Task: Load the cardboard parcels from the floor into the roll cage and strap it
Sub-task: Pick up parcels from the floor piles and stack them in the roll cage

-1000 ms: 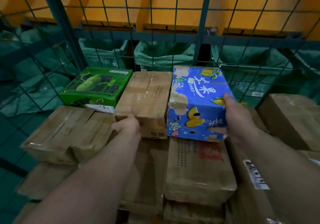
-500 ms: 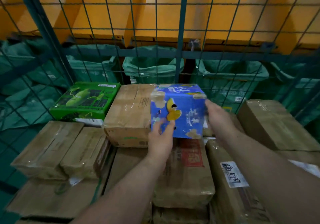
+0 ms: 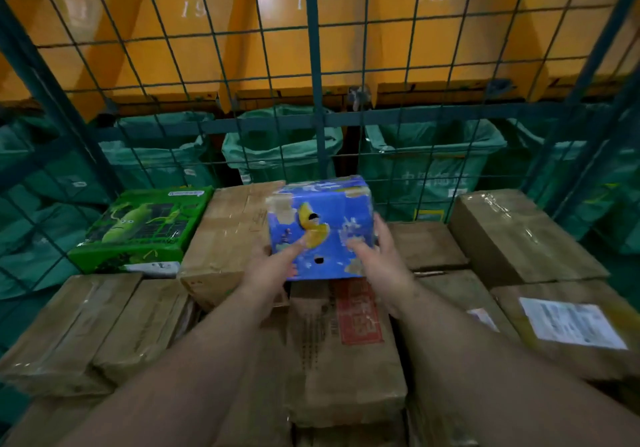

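Note:
A blue printed box (image 3: 322, 211) stands on the stacked parcels inside the roll cage (image 3: 313, 66), against the cage's back mesh and next to a taped brown carton (image 3: 235, 225). My left hand (image 3: 273, 268) presses straight fingers against the box's near face. My right hand (image 3: 375, 261) holds the box's near right corner, thumb on the front face and fingers along the right side. A green printed box (image 3: 145, 225) lies left of the brown carton. Under the blue box sits a carton with a red label (image 3: 346, 339).
Several brown cartons fill the cage, including a labelled one (image 3: 571, 325) at the right and a pair (image 3: 86, 325) at the left. Behind the mesh hang green sacks (image 3: 280, 145) under orange numbered chutes (image 3: 433, 31).
The blue box went from tilted in my right hand to standing upright further back on the stack. My left hand left the brown carton and came onto the box's near face.

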Motion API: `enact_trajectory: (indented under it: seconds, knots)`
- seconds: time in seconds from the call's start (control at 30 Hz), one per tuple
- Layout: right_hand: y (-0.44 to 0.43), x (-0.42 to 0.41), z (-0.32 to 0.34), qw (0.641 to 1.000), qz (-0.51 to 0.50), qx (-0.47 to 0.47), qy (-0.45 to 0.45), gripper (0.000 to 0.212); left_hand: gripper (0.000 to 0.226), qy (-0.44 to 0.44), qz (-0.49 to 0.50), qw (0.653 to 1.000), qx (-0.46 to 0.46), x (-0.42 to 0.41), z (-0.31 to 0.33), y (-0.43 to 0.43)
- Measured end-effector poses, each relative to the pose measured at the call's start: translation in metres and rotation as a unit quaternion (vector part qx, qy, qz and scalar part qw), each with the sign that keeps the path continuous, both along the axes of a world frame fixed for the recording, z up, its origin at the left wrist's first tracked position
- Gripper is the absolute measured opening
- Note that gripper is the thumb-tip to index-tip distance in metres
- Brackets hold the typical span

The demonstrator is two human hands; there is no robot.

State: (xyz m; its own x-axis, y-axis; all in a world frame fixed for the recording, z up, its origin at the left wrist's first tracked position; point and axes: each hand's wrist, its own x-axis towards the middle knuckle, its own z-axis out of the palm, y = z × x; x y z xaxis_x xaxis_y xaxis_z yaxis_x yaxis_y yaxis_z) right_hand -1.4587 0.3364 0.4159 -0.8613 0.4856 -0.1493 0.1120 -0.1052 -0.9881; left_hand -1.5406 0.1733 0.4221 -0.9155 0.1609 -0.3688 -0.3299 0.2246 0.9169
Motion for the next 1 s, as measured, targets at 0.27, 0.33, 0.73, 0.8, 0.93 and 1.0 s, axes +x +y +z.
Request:
enact_trajectory:
  seconds: [0.27, 0.33, 0.73, 0.8, 0.93, 1.0]
  knots:
    - [-0.017, 0.017, 0.039, 0.970, -0.005, 0.229, 0.076, 0.070, 0.090, -0.020, 0.067, 0.984, 0.167, 0.011, 0.008, 0.019]
    - [-0.023, 0.022, 0.048, 0.947, -0.031, 0.298, 0.116, 0.068, 0.061, -0.001, 0.061, 0.983, 0.171, 0.013, 0.010, 0.023]
    - [-0.005, 0.021, -0.027, 0.911, 0.001, 0.396, 0.114, 0.063, 0.076, 0.186, -0.075, 0.979, -0.037, 0.018, -0.010, 0.033]
    - [0.015, 0.017, -0.046, 0.906, -0.094, 0.412, 0.026, 0.055, 0.083, 0.254, -0.158, 0.934, -0.194, 0.039, -0.032, 0.028]
    - [0.054, 0.013, -0.064, 0.888, -0.086, 0.426, -0.151, 0.065, 0.118, 0.178, -0.358, 0.801, -0.446, 0.074, -0.080, 0.017]
    - [0.068, 0.009, -0.061, 0.860, -0.091, 0.477, -0.157, 0.083, 0.119, 0.202, -0.376, 0.763, -0.486, 0.080, -0.093, 0.014]
